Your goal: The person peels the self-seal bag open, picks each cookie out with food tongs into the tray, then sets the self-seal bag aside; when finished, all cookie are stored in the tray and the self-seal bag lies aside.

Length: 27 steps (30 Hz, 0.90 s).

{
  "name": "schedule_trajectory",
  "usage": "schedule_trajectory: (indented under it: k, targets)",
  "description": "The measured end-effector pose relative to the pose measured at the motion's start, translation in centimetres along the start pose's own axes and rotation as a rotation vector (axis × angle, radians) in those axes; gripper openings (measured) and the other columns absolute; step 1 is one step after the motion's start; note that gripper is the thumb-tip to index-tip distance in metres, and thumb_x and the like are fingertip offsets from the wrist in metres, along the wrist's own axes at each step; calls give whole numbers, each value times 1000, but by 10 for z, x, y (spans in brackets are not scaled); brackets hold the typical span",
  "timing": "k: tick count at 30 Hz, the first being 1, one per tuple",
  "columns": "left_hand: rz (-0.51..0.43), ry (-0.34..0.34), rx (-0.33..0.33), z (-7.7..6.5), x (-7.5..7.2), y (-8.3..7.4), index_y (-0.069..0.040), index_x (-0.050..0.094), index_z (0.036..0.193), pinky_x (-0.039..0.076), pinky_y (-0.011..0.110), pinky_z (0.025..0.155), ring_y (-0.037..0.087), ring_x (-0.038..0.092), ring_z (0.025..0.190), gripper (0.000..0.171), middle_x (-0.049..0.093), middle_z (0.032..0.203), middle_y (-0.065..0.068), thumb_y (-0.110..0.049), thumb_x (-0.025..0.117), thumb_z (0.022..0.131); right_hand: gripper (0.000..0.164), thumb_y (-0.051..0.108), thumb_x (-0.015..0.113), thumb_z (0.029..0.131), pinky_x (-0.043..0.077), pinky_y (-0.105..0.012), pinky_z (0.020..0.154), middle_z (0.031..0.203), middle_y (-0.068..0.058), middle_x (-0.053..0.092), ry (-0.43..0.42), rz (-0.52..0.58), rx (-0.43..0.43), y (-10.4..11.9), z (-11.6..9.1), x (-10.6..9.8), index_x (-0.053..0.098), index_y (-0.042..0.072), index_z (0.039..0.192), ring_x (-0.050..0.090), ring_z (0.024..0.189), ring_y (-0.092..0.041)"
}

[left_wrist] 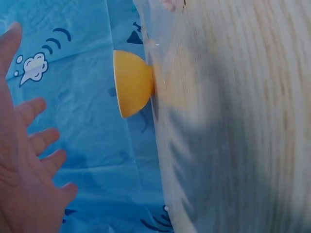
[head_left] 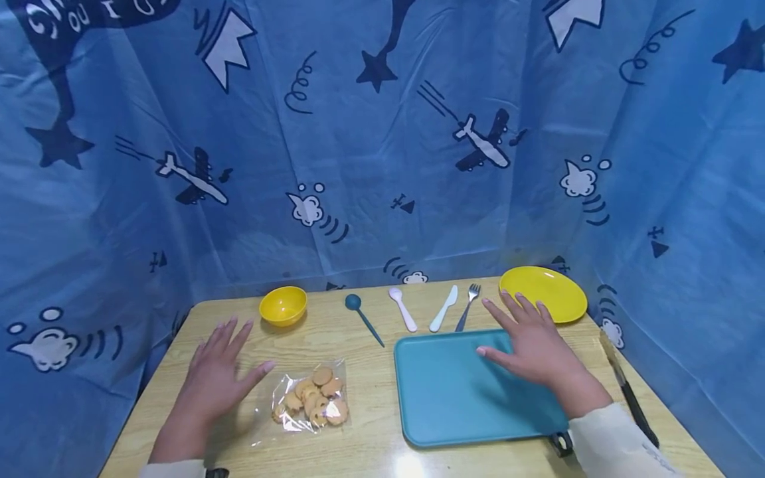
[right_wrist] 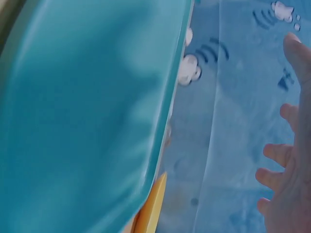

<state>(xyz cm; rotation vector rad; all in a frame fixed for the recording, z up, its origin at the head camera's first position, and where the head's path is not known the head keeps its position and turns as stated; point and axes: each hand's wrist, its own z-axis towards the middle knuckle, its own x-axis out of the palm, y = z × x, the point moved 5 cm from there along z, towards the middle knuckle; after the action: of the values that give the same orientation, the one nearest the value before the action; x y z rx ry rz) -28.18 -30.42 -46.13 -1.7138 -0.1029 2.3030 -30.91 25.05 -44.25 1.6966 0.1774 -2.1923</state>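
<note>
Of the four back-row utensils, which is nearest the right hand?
The fork, rightmost and closest to the right hand; silvery-headed, unlike the white knife, pink spoon and teal spoon farther left.

blue patterned curtain behind pale wooden table

The right hand hides part of the teal tray; below that hand, a black object shows too little to identify.

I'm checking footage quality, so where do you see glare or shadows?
Head view: bright glare patch on the table, highlights on the cookie bag; left wrist view: finger-like shadow across the table; right wrist view: soft shadows on the teal tray.
</note>
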Motion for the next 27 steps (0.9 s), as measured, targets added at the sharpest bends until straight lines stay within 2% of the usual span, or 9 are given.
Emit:
schedule_trajectory:
  k: [8,13,17,22,27]
  targets:
    - [-104,52,15,-19,5,5,-16,31,160,19,73,118,47,20,153,94,24,167,20,-68,64,90,95,82,52,87,18,-68,123,168,-14,28,20,65,-137,56,14,14,28,29,162,25,154,-41]
    - [-164,83,27,-27,13,-2,-15,33,160,27,72,117,47,28,150,95,30,165,20,-66,69,87,93,83,51,87,22,-65,124,168,-11,30,32,101,-204,87,21,24,27,33,162,28,154,-38]
    - [-206,144,32,-32,22,-10,-13,36,158,33,70,116,46,33,148,96,34,164,19,-66,71,86,92,78,57,87,23,-64,124,167,-10,31,58,132,-240,107,25,32,29,32,161,31,153,-38]
    - [-309,224,4,-33,31,-18,-17,40,157,33,68,116,45,34,149,97,34,165,14,-66,75,82,91,73,62,88,25,-62,124,168,-10,30,115,156,-272,131,28,44,29,31,161,30,153,-38]
    - [-479,312,-42,-33,43,-23,-20,46,153,27,67,121,42,31,152,92,37,164,8,-57,83,78,94,81,52,88,25,-59,125,168,-11,29,161,158,-329,156,31,54,24,32,162,30,153,-38]
